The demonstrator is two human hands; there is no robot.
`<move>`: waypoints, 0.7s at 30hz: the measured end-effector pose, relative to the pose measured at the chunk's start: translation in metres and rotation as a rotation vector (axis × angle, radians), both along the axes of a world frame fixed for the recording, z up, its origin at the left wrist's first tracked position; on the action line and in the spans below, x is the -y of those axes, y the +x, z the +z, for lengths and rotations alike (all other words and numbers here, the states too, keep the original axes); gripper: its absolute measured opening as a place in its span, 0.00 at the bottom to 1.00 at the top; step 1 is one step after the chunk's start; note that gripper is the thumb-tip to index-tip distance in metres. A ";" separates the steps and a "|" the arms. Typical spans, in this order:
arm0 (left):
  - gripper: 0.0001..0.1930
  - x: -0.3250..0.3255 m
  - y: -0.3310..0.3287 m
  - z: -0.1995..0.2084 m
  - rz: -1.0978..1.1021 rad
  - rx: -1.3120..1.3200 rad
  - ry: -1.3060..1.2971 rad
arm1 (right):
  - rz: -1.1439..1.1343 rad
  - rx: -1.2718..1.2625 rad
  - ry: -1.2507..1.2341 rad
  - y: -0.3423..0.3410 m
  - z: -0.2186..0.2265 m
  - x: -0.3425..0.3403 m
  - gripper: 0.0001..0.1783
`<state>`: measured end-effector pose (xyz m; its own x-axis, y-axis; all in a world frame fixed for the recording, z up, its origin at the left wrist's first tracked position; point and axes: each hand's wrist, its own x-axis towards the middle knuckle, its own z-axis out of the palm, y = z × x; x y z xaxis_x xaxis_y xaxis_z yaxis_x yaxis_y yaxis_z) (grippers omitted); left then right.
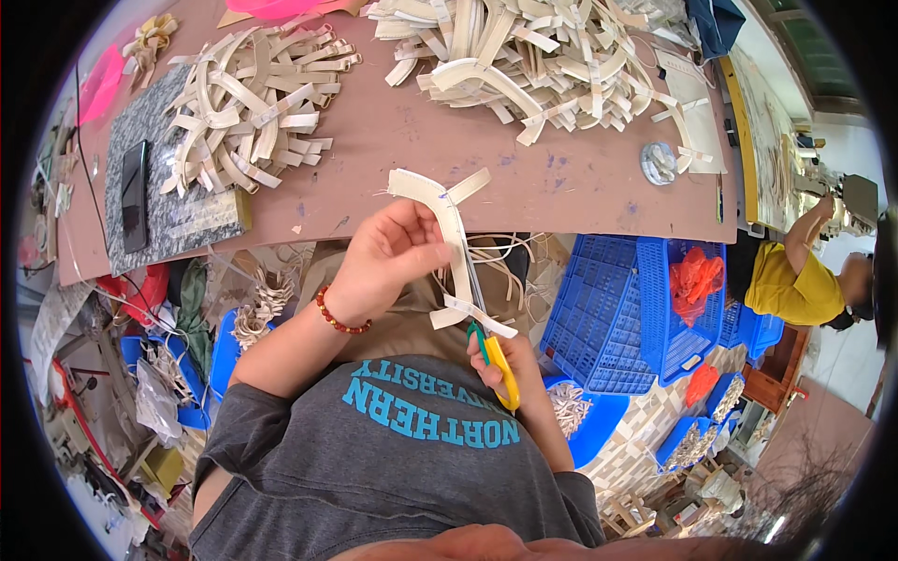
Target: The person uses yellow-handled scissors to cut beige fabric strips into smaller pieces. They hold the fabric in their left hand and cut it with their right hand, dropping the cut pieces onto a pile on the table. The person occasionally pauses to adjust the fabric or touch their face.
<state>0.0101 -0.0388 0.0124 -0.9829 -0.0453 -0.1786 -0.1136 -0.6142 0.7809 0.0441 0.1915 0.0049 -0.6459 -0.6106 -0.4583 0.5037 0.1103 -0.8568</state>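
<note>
My left hand (391, 254) grips a cream fabric strap piece (440, 198) by its middle, just off the table's front edge. The piece is a curved band with short tabs branching off near both ends. My right hand (510, 366) is closed round the yellow and green handles of a pair of scissors (503, 365). Their blades point up along the strap's right side, close to its lower tab; whether they touch the fabric I cannot tell. A beaded bracelet circles my left wrist.
Beyond my hands, a brown table (374, 150) bears a large strap pile (561, 65) and a smaller one (248, 103). A phone (136, 196) lies on a stone slab at left. Blue crates (599, 309) stand at right below the table. Further right is a person in yellow (795, 285).
</note>
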 end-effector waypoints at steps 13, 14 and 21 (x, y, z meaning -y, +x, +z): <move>0.08 0.002 -0.001 0.003 -0.054 0.079 -0.001 | -0.021 -0.049 -0.054 0.005 -0.007 0.011 0.28; 0.08 0.002 -0.001 0.003 -0.054 0.078 0.000 | -0.014 -0.045 -0.056 0.005 -0.006 0.011 0.28; 0.08 0.003 -0.001 0.005 -0.051 0.081 0.048 | 0.048 0.007 -0.057 0.003 0.002 0.009 0.35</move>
<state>0.0092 -0.0414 0.0175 -0.9659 0.0150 -0.2585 -0.2074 -0.6423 0.7379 0.0467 0.1822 0.0072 -0.6121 -0.6660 -0.4264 0.5050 0.0857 -0.8588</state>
